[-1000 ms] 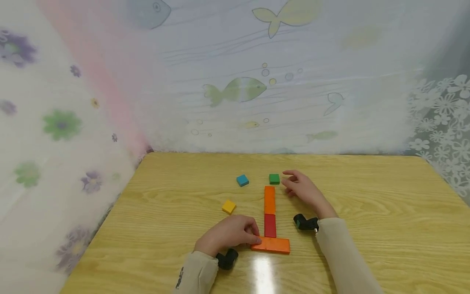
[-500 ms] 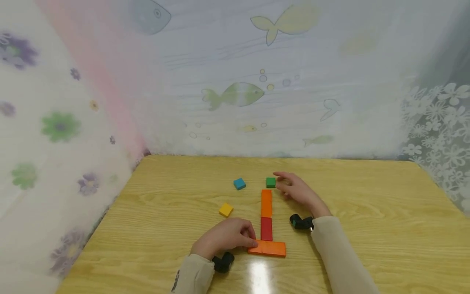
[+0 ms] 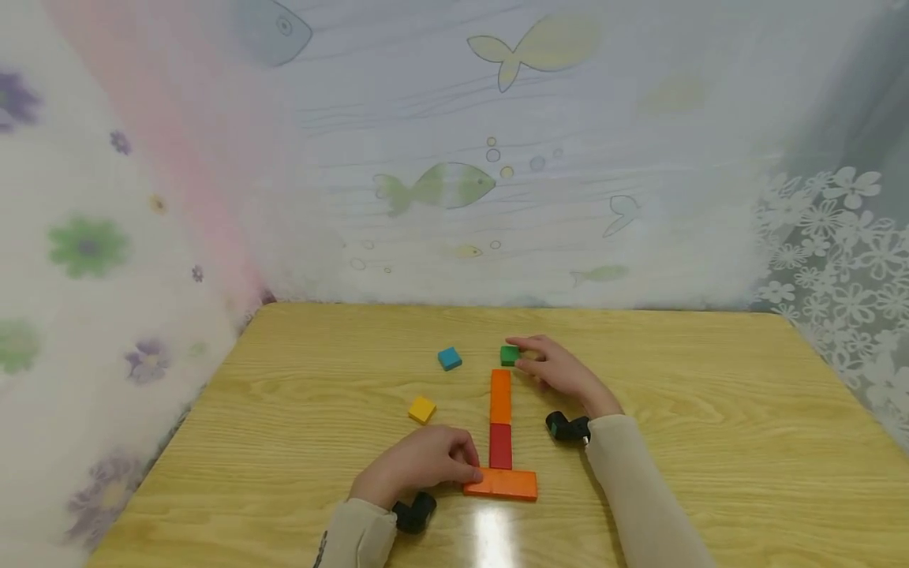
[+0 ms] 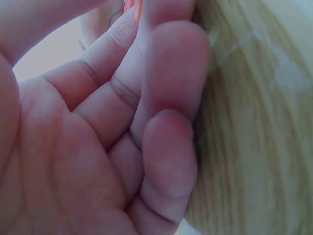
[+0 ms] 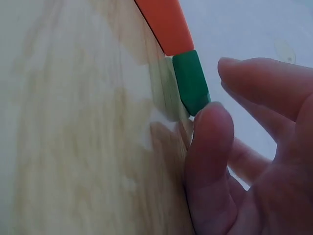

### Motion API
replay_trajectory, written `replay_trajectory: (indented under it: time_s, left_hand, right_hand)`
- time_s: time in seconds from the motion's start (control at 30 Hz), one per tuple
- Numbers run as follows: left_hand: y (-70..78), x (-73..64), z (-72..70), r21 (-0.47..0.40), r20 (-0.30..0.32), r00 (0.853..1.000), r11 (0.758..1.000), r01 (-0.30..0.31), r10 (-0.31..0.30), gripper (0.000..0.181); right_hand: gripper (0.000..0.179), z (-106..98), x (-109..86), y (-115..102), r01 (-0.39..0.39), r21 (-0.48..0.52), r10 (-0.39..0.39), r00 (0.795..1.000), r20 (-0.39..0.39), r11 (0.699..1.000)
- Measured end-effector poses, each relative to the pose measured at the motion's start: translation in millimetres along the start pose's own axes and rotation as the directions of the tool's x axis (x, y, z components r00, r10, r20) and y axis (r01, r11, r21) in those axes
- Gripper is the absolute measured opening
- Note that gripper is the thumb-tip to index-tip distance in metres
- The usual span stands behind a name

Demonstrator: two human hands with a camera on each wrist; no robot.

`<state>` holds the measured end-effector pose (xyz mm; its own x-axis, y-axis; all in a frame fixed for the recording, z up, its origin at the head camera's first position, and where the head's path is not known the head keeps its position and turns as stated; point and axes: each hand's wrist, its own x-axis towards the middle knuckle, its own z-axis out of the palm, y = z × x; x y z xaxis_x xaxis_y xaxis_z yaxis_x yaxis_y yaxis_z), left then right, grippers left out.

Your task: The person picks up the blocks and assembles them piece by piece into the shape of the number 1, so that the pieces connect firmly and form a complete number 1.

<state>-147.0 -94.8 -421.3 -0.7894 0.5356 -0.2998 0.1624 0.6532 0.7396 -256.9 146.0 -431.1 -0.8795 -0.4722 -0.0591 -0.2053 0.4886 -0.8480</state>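
Observation:
A flat orange block (image 3: 507,485) lies crosswise on the table. My left hand (image 3: 419,464) has its thumb and curled fingers at that block's left end and pinches it; in the left wrist view the curled fingers (image 4: 171,152) hide most of the contact. From its middle a red block (image 3: 500,446) and a second orange block (image 3: 500,396) run away in line. Past the far end sits a small green square block (image 3: 509,356). My right hand (image 3: 561,369) reaches it from the right. Its thumb meets the green block's corner in the right wrist view, while the forefinger stays apart.
A blue square block (image 3: 450,358) lies left of the green one, and a yellow square block (image 3: 422,409) is nearer the left hand. The wooden table (image 3: 710,442) backs onto a wall (image 3: 639,197) painted with fish. Flowered fabric (image 3: 92,355) stands at the left.
My right hand has moved left to the green block, its thumb and forefinger now beside it. The left hand has stayed at the crosswise orange block. The whole head view has shifted slightly.

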Motion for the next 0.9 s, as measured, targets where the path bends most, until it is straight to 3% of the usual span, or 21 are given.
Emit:
replay_trajectory:
  time_s: [0.17, 0.4, 0.7, 0.9]
  left_hand:
    - [-1.9, -1.4, -0.1, -0.009, -0.003, 1.0, 1.0, 0.001, -0.001, 0.011]
    - [-5.2, -0.9, 1.6, -0.013, 0.002, 1.0, 1.0, 0.026, -0.026, 0.013]
    - [-7.1, 1.1, 6.0, -0.026, 0.006, 1.0, 1.0, 0.002, -0.002, 0.012]
    - [-4.6, 4.6, 3.7, -0.006, 0.005, 1.0, 1.0, -0.005, 0.005, 0.012]
  right_hand:
    - [0.041, 5.3, 10.6, 15.1, -0.021, -0.075, 0.019, 1.0, -0.016, 0.997]
    - [0.041, 12.3, 11.8, 14.5, 0.029, -0.235, -0.044, 0.997, -0.059, 0.972]
    - [0.04, 11.0, 11.7, 15.5, 0.033, -0.297, -0.047, 0.998, -0.038, 0.954]
    - [0.04, 5.8, 10.3, 14.9, 0.027, -0.258, -0.043, 0.998, -0.054, 0.966]
